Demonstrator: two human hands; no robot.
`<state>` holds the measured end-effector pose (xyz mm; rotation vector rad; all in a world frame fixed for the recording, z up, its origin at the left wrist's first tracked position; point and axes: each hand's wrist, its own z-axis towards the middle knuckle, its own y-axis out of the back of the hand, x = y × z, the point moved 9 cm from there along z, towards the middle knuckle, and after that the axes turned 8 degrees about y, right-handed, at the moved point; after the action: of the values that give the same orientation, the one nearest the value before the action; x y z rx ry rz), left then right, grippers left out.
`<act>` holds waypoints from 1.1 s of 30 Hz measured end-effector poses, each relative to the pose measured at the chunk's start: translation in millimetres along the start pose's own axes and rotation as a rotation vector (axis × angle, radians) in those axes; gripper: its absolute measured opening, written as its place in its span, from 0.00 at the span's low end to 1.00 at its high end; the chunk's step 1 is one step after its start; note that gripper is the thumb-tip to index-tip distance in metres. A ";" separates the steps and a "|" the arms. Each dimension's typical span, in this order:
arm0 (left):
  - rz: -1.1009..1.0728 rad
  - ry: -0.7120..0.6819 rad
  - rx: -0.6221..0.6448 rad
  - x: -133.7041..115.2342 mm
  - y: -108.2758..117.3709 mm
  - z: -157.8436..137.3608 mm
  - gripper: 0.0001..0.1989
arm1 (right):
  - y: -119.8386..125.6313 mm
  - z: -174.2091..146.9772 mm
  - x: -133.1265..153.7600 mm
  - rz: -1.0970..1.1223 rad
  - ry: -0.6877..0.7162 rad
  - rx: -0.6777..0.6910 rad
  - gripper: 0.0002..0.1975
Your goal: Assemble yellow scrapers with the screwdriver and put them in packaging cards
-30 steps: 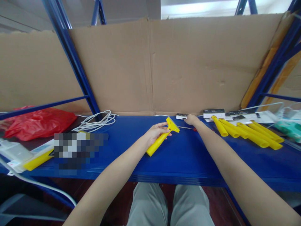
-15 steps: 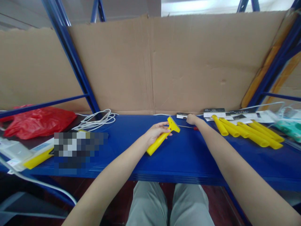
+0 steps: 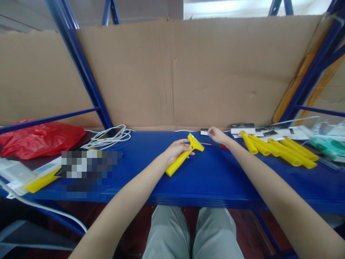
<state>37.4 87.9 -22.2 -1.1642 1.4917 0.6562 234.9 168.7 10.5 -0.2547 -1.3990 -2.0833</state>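
Observation:
My left hand (image 3: 178, 150) is wrapped round the handle of a yellow scraper (image 3: 178, 163), whose wide flat head points up and to the right. At the back of the shelf, my right hand (image 3: 216, 134) is pinched closed beside a small black-and-white packet (image 3: 204, 132). Whatever is between its fingertips is too small to make out. Below that hand lies a screwdriver (image 3: 210, 144) with a thin metal shaft and a red handle, partly hidden by my right wrist.
Several yellow handle tubes (image 3: 285, 153) lie at right, before black-and-white packets (image 3: 242, 128). A coiled white cable (image 3: 118, 135) and a red plastic bag (image 3: 43, 138) lie at left. A cardboard sheet (image 3: 172, 75) closes off the back of the blue shelf (image 3: 140, 180).
My right hand has lifted slightly and drawn back from the small packet, its fingers now pinched. The left hand keeps the scraper nearly in place. The view has shifted slightly.

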 end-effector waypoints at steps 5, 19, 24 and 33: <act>0.075 -0.023 -0.024 -2.0 0.7 -0.5 0.23 | -8.6 -10.5 29.1 0.508 0.113 -0.080 0.04; 0.058 0.042 0.099 5.9 -0.3 1.4 0.09 | -38.0 -24.9 103.1 0.586 0.355 0.032 0.05; 0.026 0.036 0.129 3.6 -1.6 1.3 0.10 | -33.9 -27.6 107.5 0.579 0.353 0.028 0.05; 0.046 -0.019 0.113 2.1 -3.2 2.6 0.09 | -36.5 -27.3 101.9 0.555 0.266 0.016 0.06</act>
<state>41.6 88.3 -24.3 -1.0378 1.5241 0.6049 137.3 115.3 19.0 -0.3060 -1.0392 -1.5807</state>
